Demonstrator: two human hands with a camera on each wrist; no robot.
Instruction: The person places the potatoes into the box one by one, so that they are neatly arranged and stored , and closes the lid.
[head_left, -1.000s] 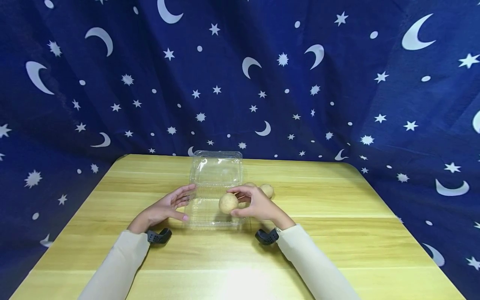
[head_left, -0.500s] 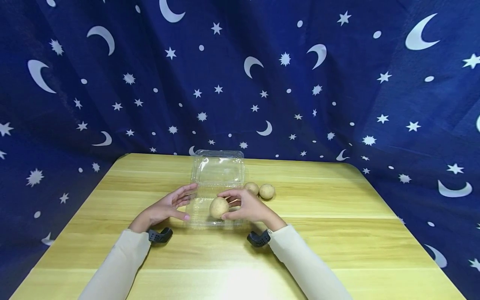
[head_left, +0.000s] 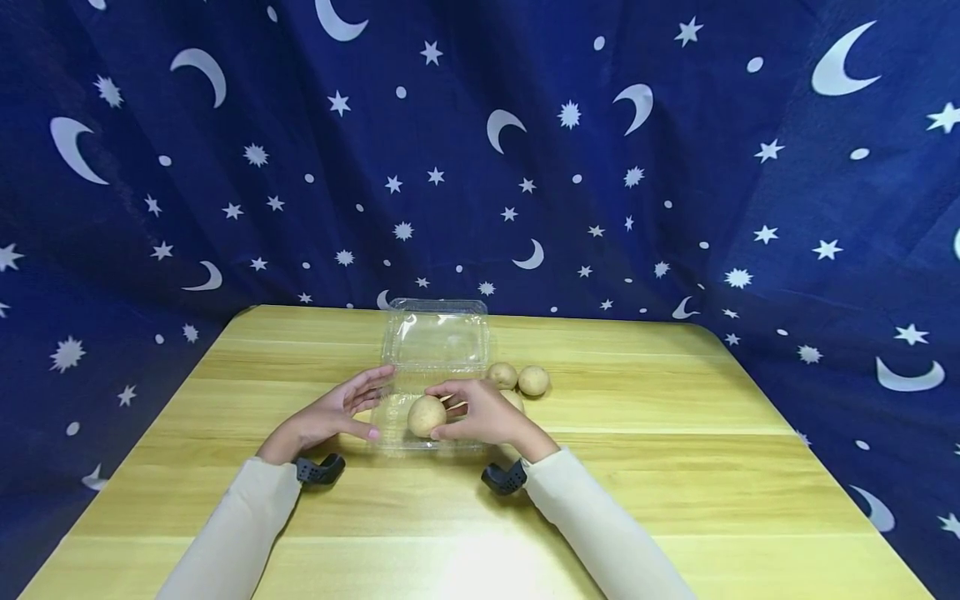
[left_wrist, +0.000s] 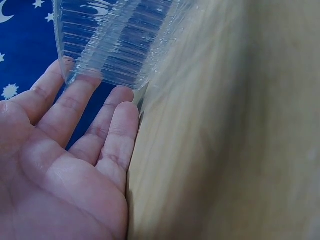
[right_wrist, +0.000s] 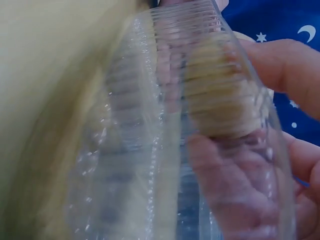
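A clear plastic clamshell box point(head_left: 395, 417) lies on the wooden table with its lid point(head_left: 441, 340) flipped back. My right hand point(head_left: 480, 412) pinches a round tan potato point(head_left: 427, 416) between thumb and fingers, over the box's base. Seen from the right wrist, that potato point(right_wrist: 215, 90) shows through the ribbed plastic wall point(right_wrist: 150, 165). At the box's left side is my left hand point(head_left: 341, 411), its fingers stretched out. In the left wrist view, its fingertips point(left_wrist: 90, 75) reach the box's ribbed wall point(left_wrist: 115, 50) and the palm stands on edge along the table.
Three more potatoes sit just right of the box: one at the back point(head_left: 502, 375), a second to its right point(head_left: 534, 381) and another point(head_left: 513, 400) partly behind my right hand. A dark blue curtain point(head_left: 450, 150) with moons and stars hangs beyond the table point(head_left: 637, 467).
My right hand has carried the potato leftward, from the box's right side to over the middle of its base. The potatoes behind the hand show more now. My left hand stays put.
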